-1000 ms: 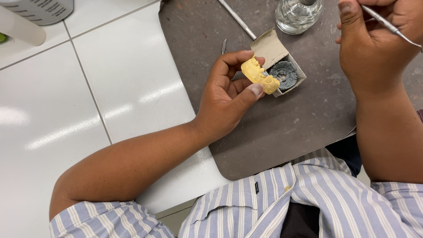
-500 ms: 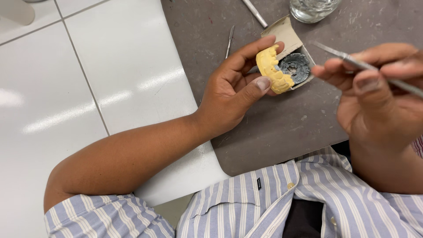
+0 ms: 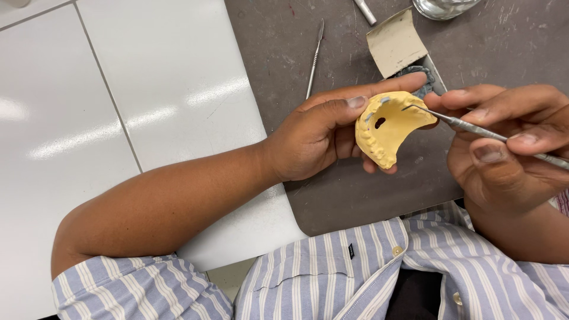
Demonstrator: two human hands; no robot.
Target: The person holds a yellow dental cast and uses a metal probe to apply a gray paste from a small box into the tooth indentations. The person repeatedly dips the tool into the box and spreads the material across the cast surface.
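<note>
My left hand (image 3: 320,133) grips a yellow, horseshoe-shaped dental cast (image 3: 388,127) with rows of teeth along its edge and small grey patches near the top. My right hand (image 3: 504,151) pinches a thin metal dental tool (image 3: 474,127) like a pen. The tool's tip rests on the upper inner edge of the cast. Both hands hover above a dark grey work mat (image 3: 355,195).
A small open cardboard box (image 3: 398,44) with grey material inside lies behind the cast. A second thin metal tool (image 3: 314,59) lies on the mat to the left. A glass container (image 3: 441,7) stands at the top edge. White tabletop (image 3: 148,106) spreads to the left.
My left hand has turned the cast and brought it nearer. My right hand has moved left with the tool until its tip meets the cast.
</note>
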